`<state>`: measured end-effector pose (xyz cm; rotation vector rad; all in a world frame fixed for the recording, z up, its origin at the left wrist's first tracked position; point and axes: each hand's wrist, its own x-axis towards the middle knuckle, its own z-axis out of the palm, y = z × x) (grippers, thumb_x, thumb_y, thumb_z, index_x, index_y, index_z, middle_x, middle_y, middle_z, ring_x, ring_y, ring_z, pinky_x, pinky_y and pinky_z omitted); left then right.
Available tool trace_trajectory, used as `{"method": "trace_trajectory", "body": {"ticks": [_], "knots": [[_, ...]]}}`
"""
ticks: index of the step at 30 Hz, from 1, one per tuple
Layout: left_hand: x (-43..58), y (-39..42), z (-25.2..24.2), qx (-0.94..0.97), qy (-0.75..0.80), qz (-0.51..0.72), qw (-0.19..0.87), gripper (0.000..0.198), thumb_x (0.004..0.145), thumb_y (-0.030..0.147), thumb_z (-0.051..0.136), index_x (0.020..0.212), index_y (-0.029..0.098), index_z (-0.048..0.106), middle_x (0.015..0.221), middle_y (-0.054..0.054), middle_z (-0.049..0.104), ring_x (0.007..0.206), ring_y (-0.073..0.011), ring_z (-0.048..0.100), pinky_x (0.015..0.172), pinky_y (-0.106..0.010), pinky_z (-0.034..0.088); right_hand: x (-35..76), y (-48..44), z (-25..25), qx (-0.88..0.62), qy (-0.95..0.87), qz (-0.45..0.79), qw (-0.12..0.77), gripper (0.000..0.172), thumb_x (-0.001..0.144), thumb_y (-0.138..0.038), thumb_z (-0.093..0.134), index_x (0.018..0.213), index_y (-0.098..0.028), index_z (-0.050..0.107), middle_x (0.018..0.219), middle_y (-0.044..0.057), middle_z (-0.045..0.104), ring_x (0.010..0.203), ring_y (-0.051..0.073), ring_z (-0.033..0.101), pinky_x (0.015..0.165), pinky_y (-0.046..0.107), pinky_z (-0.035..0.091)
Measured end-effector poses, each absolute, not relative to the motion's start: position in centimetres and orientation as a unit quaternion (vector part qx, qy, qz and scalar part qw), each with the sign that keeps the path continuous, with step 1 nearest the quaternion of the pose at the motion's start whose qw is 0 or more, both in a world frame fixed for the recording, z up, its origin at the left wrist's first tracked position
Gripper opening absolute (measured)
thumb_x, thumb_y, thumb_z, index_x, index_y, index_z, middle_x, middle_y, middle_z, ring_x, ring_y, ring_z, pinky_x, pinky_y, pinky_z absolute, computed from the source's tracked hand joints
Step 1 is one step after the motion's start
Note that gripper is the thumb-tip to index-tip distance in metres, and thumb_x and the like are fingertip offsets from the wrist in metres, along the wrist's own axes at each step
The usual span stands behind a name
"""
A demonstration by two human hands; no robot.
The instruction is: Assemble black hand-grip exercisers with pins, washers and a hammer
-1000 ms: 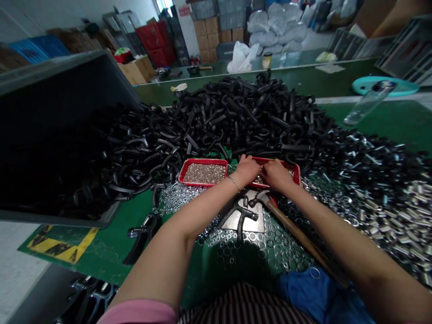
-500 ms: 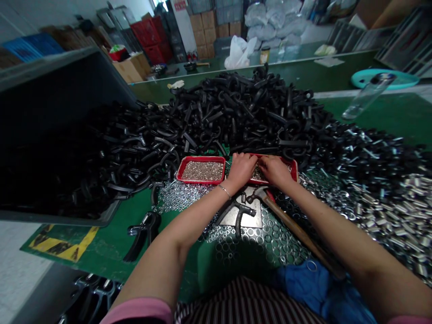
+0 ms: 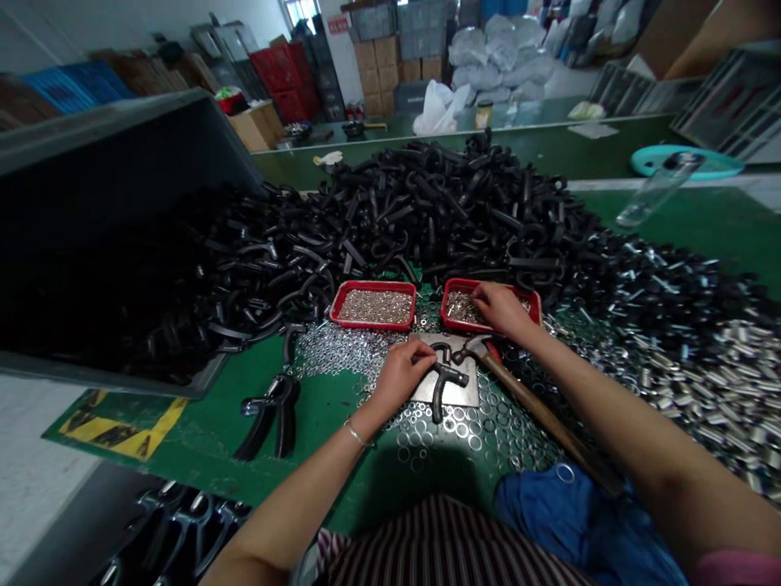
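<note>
The black handle part [image 3: 448,378] lies on the metal plate [image 3: 467,396], its stem overhanging the plate's near edge. The left hand [image 3: 403,372] has its thumb and fingertips drawn together at the part's left end; whether they pinch it cannot be confirmed. The right hand [image 3: 503,311] reaches over the far rim of the right red tray [image 3: 535,313], fingers bent into the metal pieces [image 3: 460,308].

Caution: a loose left hold could let the part slide off the near edge. Contact between the right forearm and the hammer [image 3: 530,404] could swing its head across the plate's far right corner. Catching the tray rim could spill pieces among the rings [image 3: 474,443].

Not visible: the right fingertips and anything held there; the plate's left edge, partly covered by the left hand.
</note>
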<state>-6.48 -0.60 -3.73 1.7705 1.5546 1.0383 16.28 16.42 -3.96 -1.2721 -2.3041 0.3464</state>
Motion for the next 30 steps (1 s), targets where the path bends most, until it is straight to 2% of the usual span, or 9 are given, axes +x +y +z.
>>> {"method": "trace_trajectory", "body": {"ticks": [7,11,13,15,17,19,23,26,30], "knots": [[-5.9,-0.2,-5.0,0.684,0.585,0.372,0.227,0.011,0.084,0.019,0.072,0.078,0.018,0.064,0.082,-0.002,0.065,0.085,-0.0195,0.060,0.082,-0.034,0.047,16.5,15.6,-2.6,-0.481,-0.815,0.096,0.309,0.016,0.090,-0.021,0.052,0.096,-0.018,0.067,0.098,0.011,0.067,0.098,0.026,0.059,0.090,0.039,0.045],[-6.3,-0.5,-4.7,0.718,0.559,0.353,0.219,0.012,0.086,0.021,0.071,0.078,0.018,0.063,0.082,-0.002,0.065,0.085,-0.0196,0.059,0.083,-0.035,0.046,16.6,12.5,-1.0,-0.454,-0.786,0.158,0.389,0.019,0.092,-0.026,0.051,0.099,-0.020,0.068,0.102,0.009,0.068,0.100,0.024,0.062,0.091,0.038,0.046],[-6.3,-0.5,-4.5,0.730,0.554,0.340,0.210,0.011,0.087,0.022,0.070,0.080,0.018,0.062,0.083,-0.002,0.064,0.086,-0.0199,0.058,0.084,-0.037,0.046,16.5,10.2,-0.4,-0.437,-0.791,0.244,0.353,0.018,0.091,-0.028,0.054,0.100,-0.021,0.068,0.099,0.007,0.070,0.093,0.023,0.065,0.087,0.038,0.048],[-6.4,-0.2,-4.2,0.745,0.550,0.318,0.201,0.010,0.088,0.022,0.069,0.081,0.018,0.062,0.085,-0.003,0.064,0.087,-0.0204,0.058,0.085,-0.038,0.046,16.2,8.2,-0.1,-0.436,-0.779,0.350,0.284,0.018,0.090,-0.030,0.055,0.101,-0.020,0.066,0.090,0.004,0.071,0.075,0.019,0.067,0.074,0.034,0.051],[-6.4,0.3,-3.8,0.761,0.542,0.294,0.202,0.009,0.088,0.020,0.068,0.081,0.018,0.062,0.086,-0.003,0.063,0.088,-0.0207,0.059,0.085,-0.038,0.047,15.8,6.9,-0.2,-0.453,-0.753,0.422,0.224,0.017,0.092,-0.033,0.054,0.098,-0.019,0.063,0.077,0.001,0.068,0.055,0.015,0.061,0.058,0.029,0.047],[-6.4,0.9,-3.3,0.773,0.528,0.277,0.217,0.010,0.088,0.019,0.067,0.079,0.018,0.062,0.086,-0.003,0.063,0.088,-0.0203,0.059,0.083,-0.036,0.048,15.2,6.6,-0.5,-0.469,-0.750,0.428,0.185,0.018,0.093,-0.034,0.052,0.093,-0.019,0.061,0.071,-0.001,0.066,0.046,0.013,0.055,0.051,0.027,0.043],[-6.5,1.5,-2.8,0.790,0.507,0.256,0.232,0.010,0.088,0.018,0.066,0.079,0.018,0.062,0.085,-0.003,0.064,0.088,-0.0194,0.059,0.082,-0.033,0.048,14.2,7.4,-1.4,-0.469,-0.807,0.329,0.146,0.017,0.094,-0.029,0.053,0.085,-0.019,0.063,0.073,0.001,0.069,0.057,0.015,0.060,0.060,0.026,0.043],[-6.5,1.2,-2.7,0.817,0.501,0.222,0.178,0.009,0.092,0.020,0.062,0.083,0.017,0.063,0.089,-0.005,0.064,0.092,-0.0208,0.058,0.085,-0.035,0.048,13.7,7.9,-1.9,-0.468,-0.827,0.283,0.135,0.017,0.094,-0.028,0.054,0.086,-0.019,0.065,0.071,0.002,0.069,0.068,0.017,0.064,0.066,0.026,0.041],[-6.2,0.4,-2.6,0.847,0.499,0.159,0.094,0.012,0.096,0.024,0.056,0.090,0.016,0.063,0.094,-0.006,0.064,0.095,-0.0228,0.057,0.086,-0.037,0.048,13.5,8.0,-2.1,-0.470,-0.838,0.255,0.111,0.018,0.095,-0.030,0.054,0.087,-0.020,0.066,0.070,0.001,0.069,0.067,0.017,0.063,0.064,0.025,0.039]]}}
